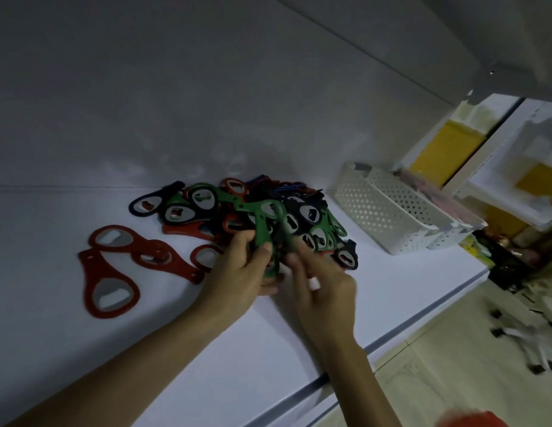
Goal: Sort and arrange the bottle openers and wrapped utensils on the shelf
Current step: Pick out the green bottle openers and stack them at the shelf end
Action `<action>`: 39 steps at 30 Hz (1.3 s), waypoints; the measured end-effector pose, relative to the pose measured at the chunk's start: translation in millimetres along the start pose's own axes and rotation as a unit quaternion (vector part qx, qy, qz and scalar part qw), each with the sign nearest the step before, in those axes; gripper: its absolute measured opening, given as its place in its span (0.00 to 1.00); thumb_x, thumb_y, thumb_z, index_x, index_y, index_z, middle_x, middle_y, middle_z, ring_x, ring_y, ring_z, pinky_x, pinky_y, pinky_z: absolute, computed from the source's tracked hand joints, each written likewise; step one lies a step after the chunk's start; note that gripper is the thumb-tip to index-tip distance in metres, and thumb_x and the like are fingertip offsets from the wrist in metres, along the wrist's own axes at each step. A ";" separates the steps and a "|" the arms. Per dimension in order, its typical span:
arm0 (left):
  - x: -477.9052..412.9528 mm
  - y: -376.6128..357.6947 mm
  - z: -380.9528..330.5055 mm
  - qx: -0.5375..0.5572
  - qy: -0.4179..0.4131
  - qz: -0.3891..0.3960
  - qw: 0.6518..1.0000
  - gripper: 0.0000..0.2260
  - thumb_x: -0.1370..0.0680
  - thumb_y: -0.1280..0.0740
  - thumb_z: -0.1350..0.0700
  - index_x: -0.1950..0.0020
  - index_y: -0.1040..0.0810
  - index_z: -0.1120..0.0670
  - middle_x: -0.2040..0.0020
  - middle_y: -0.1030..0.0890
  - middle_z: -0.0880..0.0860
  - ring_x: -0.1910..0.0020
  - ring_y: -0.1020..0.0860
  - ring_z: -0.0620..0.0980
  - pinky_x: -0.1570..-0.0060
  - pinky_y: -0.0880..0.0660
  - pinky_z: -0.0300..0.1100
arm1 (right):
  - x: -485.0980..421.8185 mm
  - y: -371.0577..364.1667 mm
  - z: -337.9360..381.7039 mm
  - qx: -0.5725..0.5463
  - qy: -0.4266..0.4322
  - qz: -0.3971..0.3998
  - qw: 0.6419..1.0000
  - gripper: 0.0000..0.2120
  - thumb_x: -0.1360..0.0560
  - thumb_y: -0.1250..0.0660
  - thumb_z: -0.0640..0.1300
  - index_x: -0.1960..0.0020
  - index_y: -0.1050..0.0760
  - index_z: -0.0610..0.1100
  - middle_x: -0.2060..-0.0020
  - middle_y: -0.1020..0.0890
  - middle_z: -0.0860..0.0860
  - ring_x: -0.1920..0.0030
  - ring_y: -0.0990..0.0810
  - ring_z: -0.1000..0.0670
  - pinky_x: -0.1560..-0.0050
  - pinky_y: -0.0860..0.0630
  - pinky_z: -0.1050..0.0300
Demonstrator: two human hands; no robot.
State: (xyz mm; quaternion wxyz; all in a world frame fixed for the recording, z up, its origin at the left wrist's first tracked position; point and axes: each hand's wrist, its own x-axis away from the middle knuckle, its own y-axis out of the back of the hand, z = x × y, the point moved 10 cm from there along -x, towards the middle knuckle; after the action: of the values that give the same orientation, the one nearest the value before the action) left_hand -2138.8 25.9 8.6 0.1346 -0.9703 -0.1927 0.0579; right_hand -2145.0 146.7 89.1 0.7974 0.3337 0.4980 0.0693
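- While the left hand (pixel 237 272) grips a small bunch of green openers (pixel 262 232) by the handles, just at the near side of the mixed pile (pixel 311 214), the bunch could fan out: only thumb and fingers clamp the handles, so adding one more may let one slide back into the heap
- Right hand (pixel 324 288) is at the same green bunch, fingers smeared by motion; cannot tell if it pinches an opener or only touches one, so a fumbled pass between the hands is a risk
- Pile is tangled, with loops and handles overlapping; pulling a green one free could drag dark or red neighbours along and undo the sorting
- Hands work near the shelf (pixel 206 349) front edge; anything dragged or dropped there could go over onto the floor
- Red openers (pixel 89 266) lie flat to the left, apart from the pile and partly overlapping; the left forearm passes close by and could sweep them back in
- White perforated basket (pixel 370 208) sits just right of the pile, holding what are probably the wrapped utensils (pixel 428 192), too blurred to be sure; scattered openers could end up against or in it
- Light is dim, and dark blue and black openers look alike, so a colour mix-up is likely
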 end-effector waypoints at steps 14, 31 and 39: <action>3.3 3.2 -12.2 -0.010 -0.022 -0.005 1.000 0.08 0.26 0.32 0.63 0.52 0.23 0.51 0.61 0.16 0.48 0.66 0.16 0.49 0.76 0.29 0.33 | -27.4 -29.3 -140.6 0.128 -0.356 0.124 0.917 0.18 0.22 0.40 0.44 0.34 0.34 0.40 0.43 0.22 0.41 0.42 0.25 0.38 0.44 0.32 0.50; -0.8 7.6 -7.3 0.059 -0.017 -0.025 0.998 0.11 0.21 0.40 0.65 0.43 0.29 0.51 0.54 0.17 0.53 0.64 0.17 0.47 0.71 0.26 0.32 | -21.4 7.3 -105.0 -0.062 -0.270 -0.181 0.944 0.04 0.24 0.33 0.40 0.50 0.22 0.42 0.61 0.19 0.57 0.61 0.22 0.59 0.54 0.22 0.54; -1.3 10.1 -9.9 0.081 -0.030 -0.036 0.996 0.07 0.23 0.35 0.53 0.45 0.27 0.48 0.56 0.16 0.46 0.60 0.17 0.47 0.69 0.25 0.33 | -13.0 -30.1 -68.4 -0.447 -0.352 -0.126 0.813 0.07 0.26 0.31 0.37 0.48 0.22 0.38 0.65 0.16 0.47 0.64 0.17 0.49 0.64 0.20 0.57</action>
State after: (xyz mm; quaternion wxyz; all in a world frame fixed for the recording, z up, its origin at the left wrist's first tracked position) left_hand -2134.9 14.0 15.3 0.2086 -0.9464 -0.2264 0.0976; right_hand -2215.6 149.5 61.5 0.9811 -0.1239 0.1355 0.0607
